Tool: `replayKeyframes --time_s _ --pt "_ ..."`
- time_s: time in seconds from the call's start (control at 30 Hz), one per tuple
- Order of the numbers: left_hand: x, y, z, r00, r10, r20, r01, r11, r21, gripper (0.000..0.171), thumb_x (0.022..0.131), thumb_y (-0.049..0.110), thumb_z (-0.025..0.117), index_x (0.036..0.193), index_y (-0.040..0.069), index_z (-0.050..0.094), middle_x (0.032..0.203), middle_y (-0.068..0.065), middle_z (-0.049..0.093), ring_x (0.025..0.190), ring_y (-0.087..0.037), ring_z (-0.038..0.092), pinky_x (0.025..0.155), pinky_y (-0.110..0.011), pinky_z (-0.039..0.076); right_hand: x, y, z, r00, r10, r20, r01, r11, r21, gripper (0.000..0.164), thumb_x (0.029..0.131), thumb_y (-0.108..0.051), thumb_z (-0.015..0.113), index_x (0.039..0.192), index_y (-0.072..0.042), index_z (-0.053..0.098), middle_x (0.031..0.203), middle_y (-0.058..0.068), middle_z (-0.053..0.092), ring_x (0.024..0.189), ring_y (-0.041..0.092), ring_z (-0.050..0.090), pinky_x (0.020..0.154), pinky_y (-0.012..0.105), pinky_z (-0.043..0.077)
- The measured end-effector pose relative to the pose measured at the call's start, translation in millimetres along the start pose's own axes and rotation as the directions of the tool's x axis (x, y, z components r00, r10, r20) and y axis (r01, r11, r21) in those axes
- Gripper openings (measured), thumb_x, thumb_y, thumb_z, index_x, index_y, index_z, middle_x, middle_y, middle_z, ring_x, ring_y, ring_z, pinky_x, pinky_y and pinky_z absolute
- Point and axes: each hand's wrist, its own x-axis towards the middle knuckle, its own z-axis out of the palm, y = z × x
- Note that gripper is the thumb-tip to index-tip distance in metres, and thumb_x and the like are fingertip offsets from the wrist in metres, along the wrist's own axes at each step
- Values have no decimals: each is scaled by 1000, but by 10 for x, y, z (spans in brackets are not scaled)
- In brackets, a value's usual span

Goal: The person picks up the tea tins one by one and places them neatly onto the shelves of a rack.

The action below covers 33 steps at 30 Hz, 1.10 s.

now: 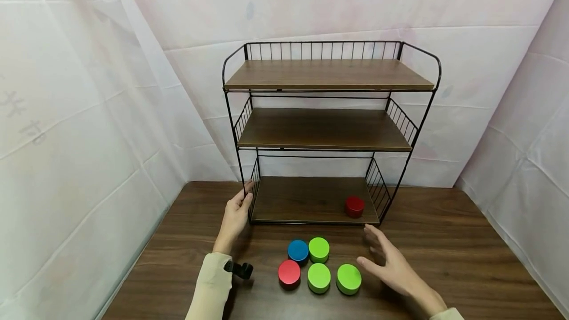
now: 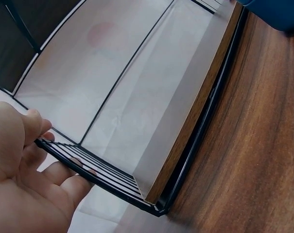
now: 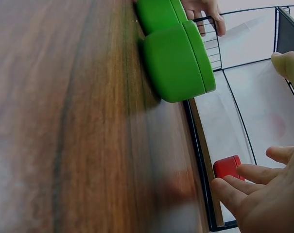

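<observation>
A three-tier shelf rack (image 1: pixel 329 75) with black wire frame and brown boards stands at the back of the table. My left hand (image 1: pixel 237 214) grips its lower left side; in the left wrist view the fingers (image 2: pixel 77 187) and thumb wrap round the black side rail (image 2: pixel 112 190). On the bottom board, at the right, sits a red round container (image 1: pixel 354 207). My right hand (image 1: pixel 393 265) hovers just in front of the rack's lower right corner, fingers spread and holding nothing. Left of it stands a green round container (image 1: pixel 348 279).
On the table in front of the rack are two more green containers, one at the front (image 1: pixel 319 278) and one behind (image 1: pixel 319 249), a blue container (image 1: pixel 298 251) and another red container (image 1: pixel 289 273). White cloth (image 1: pixel 111 88) hangs around the table.
</observation>
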Motion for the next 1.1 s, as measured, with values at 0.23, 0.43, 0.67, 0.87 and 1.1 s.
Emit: replayKeyframes --time_s 0.23,0.43,0.67,0.87,1.1 --pt "-1 -7 7 1000 -3 1 3 1000 -12 44 112 17 45 155 10 47 164 -13 39 152 -34 35 120 -58 32 -79 -3 -22 1000 2 9 -1 1000 -22 78 97 -28 75 160 -12 31 157 22 44 140 42 50 106 43 52" --pt "-2 0 5 1000 -5 0 5 1000 -1 44 111 19 46 155 12 47 164 -10 40 152 -33 36 120 -58 34 -154 -34 -31 999 28 22 -27 998 -61 80 94 -33 77 159 -14 34 158 20 45 141 37 50 107 36 52" --pt "15 12 -3 1000 -17 6 17 1000 -7 45 112 19 45 156 12 46 165 -6 38 153 -30 35 122 -53 32 -202 -76 2 991 111 72 -107 992 -63 87 93 -48 75 160 -14 32 161 15 41 143 37 48 109 39 50" --pt "25 13 -5 1000 -6 11 6 1000 -4 45 112 18 45 156 14 46 165 -9 38 152 -31 36 121 -54 33 -230 -102 60 983 143 112 -140 990 -32 90 92 -48 76 161 -11 31 162 16 40 147 35 44 113 38 47" --pt "12 13 -5 1000 -15 6 15 1000 4 44 112 17 46 155 14 48 164 -7 40 152 -31 36 121 -55 33 -261 -112 103 988 121 96 -117 992 -47 88 91 -46 78 159 -9 35 159 15 45 145 33 46 111 30 48"
